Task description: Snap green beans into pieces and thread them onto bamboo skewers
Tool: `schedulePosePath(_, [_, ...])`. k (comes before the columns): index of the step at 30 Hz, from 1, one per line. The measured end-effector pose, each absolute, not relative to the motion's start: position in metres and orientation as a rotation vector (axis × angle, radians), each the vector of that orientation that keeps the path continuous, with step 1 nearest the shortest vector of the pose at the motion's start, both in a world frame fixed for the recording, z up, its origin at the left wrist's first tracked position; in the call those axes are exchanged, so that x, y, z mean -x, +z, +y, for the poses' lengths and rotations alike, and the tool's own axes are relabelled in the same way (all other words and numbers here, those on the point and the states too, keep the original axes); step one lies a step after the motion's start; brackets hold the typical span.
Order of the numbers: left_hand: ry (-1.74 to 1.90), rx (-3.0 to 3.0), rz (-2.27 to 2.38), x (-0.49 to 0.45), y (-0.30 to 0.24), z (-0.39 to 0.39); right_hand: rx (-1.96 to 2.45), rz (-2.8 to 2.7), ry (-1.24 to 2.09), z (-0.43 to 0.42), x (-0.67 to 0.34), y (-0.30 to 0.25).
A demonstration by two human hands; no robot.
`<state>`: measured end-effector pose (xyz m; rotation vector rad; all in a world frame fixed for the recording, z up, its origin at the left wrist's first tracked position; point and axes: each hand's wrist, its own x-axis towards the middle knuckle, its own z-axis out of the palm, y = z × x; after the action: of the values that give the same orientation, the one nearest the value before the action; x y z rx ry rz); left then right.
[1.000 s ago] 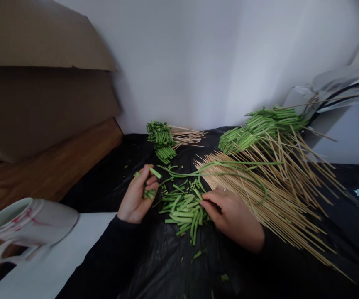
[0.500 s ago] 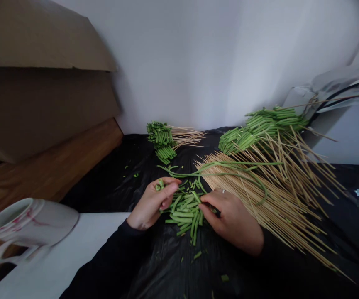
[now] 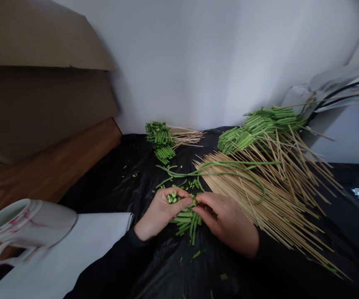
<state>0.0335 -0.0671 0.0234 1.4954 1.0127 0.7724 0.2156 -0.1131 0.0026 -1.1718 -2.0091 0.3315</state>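
Cut pieces of green bean (image 3: 173,197) stick out, ends up, from my left hand (image 3: 167,209), which is closed round them. Thumb and forefinger of my right hand (image 3: 225,222) pinch together at the left fingertips, with a bit of bean between them; its exact shape is hidden. Below both hands lies a loose pile of cut green bean pieces (image 3: 184,224) on a black plastic sheet (image 3: 154,265). Just beyond, uncut long beans (image 3: 210,164) lie across a fan of bare wooden skewers (image 3: 254,195).
Skewered beans lie in a small stack (image 3: 160,135) by the wall and a larger stack (image 3: 260,126) at back right. At left, a white mug (image 3: 42,222) stands on a white sheet (image 3: 89,241) near a cardboard box (image 3: 42,104). Bean scraps (image 3: 197,254) lie nearer me.
My left hand has moved right, its held bean ends now showing more. My right hand has lifted a bean piece from the pile and brought it to the left fingertips.
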Motion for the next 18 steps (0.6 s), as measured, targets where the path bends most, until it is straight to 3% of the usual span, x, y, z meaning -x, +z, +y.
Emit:
schedulePosePath(7, [0.714, -1.388, 0.963, -0.035, 0.021, -0.071, 1.076, -1.965, 0.324, -0.117, -0.212, 0.006])
schedulePosePath(18, [0.545, -1.76, 0.948, -0.034, 0.03, -0.073, 1.118, -1.593, 0.296, -0.112, -0.235, 0.029])
